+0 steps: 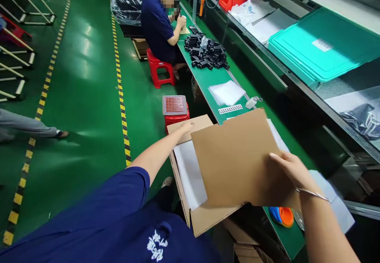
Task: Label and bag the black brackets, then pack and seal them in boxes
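Note:
An open cardboard box stands in front of me at the bench edge, with white sheet material inside. My left hand is at the box's far left flap, its fingers closed over the cardboard and partly hidden. My right hand grips the right edge of a flat brown cardboard sheet, thumb on top and fingers underneath. The sheet lies tilted over the box and covers much of its opening. Whether it is joined to the box, I cannot tell.
Along the green bench lie white sheets, a label strip and a pile of black parts. A co-worker sits farther along. A teal bin rests on the shelf; orange and blue rolls lie near my right arm.

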The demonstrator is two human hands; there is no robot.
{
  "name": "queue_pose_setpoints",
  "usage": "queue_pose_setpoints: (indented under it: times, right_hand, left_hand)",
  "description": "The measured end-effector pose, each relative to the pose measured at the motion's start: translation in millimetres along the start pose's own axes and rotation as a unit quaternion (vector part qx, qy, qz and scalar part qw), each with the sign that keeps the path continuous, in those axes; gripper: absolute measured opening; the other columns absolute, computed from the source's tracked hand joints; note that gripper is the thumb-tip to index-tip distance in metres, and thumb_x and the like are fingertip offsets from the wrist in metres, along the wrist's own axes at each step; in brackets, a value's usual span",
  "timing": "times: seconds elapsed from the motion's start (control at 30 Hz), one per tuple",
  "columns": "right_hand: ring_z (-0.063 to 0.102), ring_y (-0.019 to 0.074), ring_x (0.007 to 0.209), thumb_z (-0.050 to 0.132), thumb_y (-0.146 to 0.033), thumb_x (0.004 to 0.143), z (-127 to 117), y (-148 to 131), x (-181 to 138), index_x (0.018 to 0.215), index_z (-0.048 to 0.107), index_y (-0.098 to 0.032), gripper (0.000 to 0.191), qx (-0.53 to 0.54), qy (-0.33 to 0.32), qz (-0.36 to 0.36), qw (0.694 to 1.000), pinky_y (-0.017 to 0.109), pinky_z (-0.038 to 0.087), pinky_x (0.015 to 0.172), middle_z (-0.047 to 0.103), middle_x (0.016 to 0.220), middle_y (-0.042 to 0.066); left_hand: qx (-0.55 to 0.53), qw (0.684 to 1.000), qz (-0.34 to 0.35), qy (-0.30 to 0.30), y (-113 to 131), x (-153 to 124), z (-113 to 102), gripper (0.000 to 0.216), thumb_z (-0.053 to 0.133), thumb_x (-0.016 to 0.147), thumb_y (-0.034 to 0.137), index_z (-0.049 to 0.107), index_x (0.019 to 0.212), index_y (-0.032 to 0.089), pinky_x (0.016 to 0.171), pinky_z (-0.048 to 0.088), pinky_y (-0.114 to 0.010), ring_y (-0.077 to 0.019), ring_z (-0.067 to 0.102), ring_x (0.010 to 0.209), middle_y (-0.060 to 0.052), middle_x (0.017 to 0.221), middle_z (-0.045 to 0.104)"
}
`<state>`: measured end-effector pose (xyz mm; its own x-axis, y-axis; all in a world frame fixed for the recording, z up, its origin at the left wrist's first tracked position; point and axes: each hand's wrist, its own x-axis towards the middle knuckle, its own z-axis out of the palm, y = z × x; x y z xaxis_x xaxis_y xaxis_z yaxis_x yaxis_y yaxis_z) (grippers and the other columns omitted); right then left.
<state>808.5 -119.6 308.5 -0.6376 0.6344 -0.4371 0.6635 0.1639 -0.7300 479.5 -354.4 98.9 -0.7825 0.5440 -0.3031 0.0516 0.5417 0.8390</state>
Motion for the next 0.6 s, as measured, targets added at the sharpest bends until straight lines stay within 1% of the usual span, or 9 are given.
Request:
queue_pose_setpoints:
  times: [0.07,0.1,0.17,0.3,0.4,0.47,0.5,0.53,0.6]
  right_hand:
    - [0.067,0.0244,0.079,0.07,-0.049,0.068,33.6,2.7,26.7,0.091,0.069,-0.018,0.038,0.003,-0.048,0.004,0.999,0.037,0.053,0.074,0.073,0.091,0.009]
    - [0.067,0.0239,0.08,0.07,-0.046,0.068,49.9,6.2,40.5,0.089,0.068,-0.017,0.036,0.004,-0.068,0.006,0.998,0.037,0.053,0.075,0.074,0.091,0.009]
    - [0.067,0.0226,0.083,0.066,-0.042,0.072,79.0,16.3,66.0,0.09,0.069,-0.016,0.032,-0.023,-0.102,0.019,0.994,0.035,0.052,0.077,0.074,0.094,0.009]
    - [0.067,0.0226,0.086,0.058,-0.034,0.08,119.7,37.6,99.9,0.094,0.069,-0.012,0.028,-0.096,-0.119,0.041,0.987,0.034,0.052,0.078,0.074,0.096,0.012]
    - [0.065,0.0256,0.098,0.057,-0.033,0.084,140.8,47.9,110.1,0.11,0.065,-0.009,0.037,-0.183,-0.091,0.039,0.978,0.037,0.049,0.088,0.07,0.109,0.016]
    - [0.056,0.0296,0.116,0.055,-0.031,0.085,157.7,54.1,110.5,0.129,0.053,-0.008,0.05,-0.251,-0.059,0.035,0.966,0.041,0.042,0.099,0.06,0.126,0.021]
    - [0.047,0.0308,0.127,0.054,-0.029,0.086,168.1,57.7,109.0,0.138,0.044,-0.009,0.057,-0.283,-0.047,0.033,0.957,0.044,0.036,0.105,0.051,0.137,0.022]
    - [0.035,0.0311,0.137,0.052,-0.027,0.087,180.0,61.8,106.7,0.146,0.034,-0.012,0.063,-0.313,-0.039,0.031,0.949,0.046,0.03,0.11,0.039,0.148,0.021]
    - [0.009,0.0308,0.147,0.054,-0.029,0.087,205.6,71.7,101.0,0.153,0.017,-0.024,0.075,-0.364,-0.041,0.035,0.93,0.052,0.02,0.114,0.014,0.161,0.012]
  left_hand:
    - [0.039,0.998,0.038,-0.022,4.9,6.3,-23.0,0.032,0.043,0.097,0.029,0.057,0.122,0.013,0.102,0.043,-0.042,-0.0239,0.055,0.117,-0.012,0.127,0.058]
    - [0.061,0.996,0.061,-0.039,7.5,5.6,-28.9,0.035,0.039,0.097,0.026,0.056,0.125,0.013,0.105,0.04,-0.041,-0.0243,0.052,0.121,-0.012,0.131,0.057]
    - [0.1,0.985,0.108,-0.09,11.0,-3.7,-28.0,0.039,0.036,0.096,0.024,0.053,0.13,0.013,0.108,0.037,-0.038,-0.0248,0.048,0.127,-0.012,0.137,0.053]
    - [0.181,0.937,0.193,-0.227,5.6,-39.8,7.2,0.051,0.055,0.087,0.029,0.049,0.137,0.019,0.113,0.031,-0.039,-0.0268,0.04,0.136,-0.01,0.148,0.043]
    - [0.245,0.897,0.21,-0.303,-6.6,-59.2,36.9,0.068,0.064,0.079,0.031,0.041,0.142,0.024,0.116,0.023,-0.05,-0.0317,0.026,0.143,-0.01,0.157,0.028]
    - [0.285,0.873,0.195,-0.343,-15.9,-63.4,53.2,0.078,0.069,0.074,0.033,0.037,0.145,0.03,0.112,0.022,-0.061,-0.037,0.019,0.145,-0.009,0.16,0.02]
    - [0.305,0.862,0.184,-0.36,-20.6,-63.1,60.6,0.083,0.072,0.072,0.034,0.035,0.146,0.034,0.11,0.022,-0.065,-0.0398,0.016,0.145,-0.008,0.161,0.016]
    - [0.324,0.853,0.17,-0.373,-25.2,-61.7,67.6,0.088,0.074,0.069,0.034,0.033,0.147,0.036,0.108,0.02,-0.07,-0.0423,0.013,0.145,-0.007,0.161,0.012]
    - [0.359,0.836,0.138,-0.391,-34.3,-56.7,80.5,0.096,0.077,0.064,0.034,0.03,0.147,0.04,0.105,0.015,-0.075,-0.0458,0.006,0.145,-0.006,0.162,0.007]
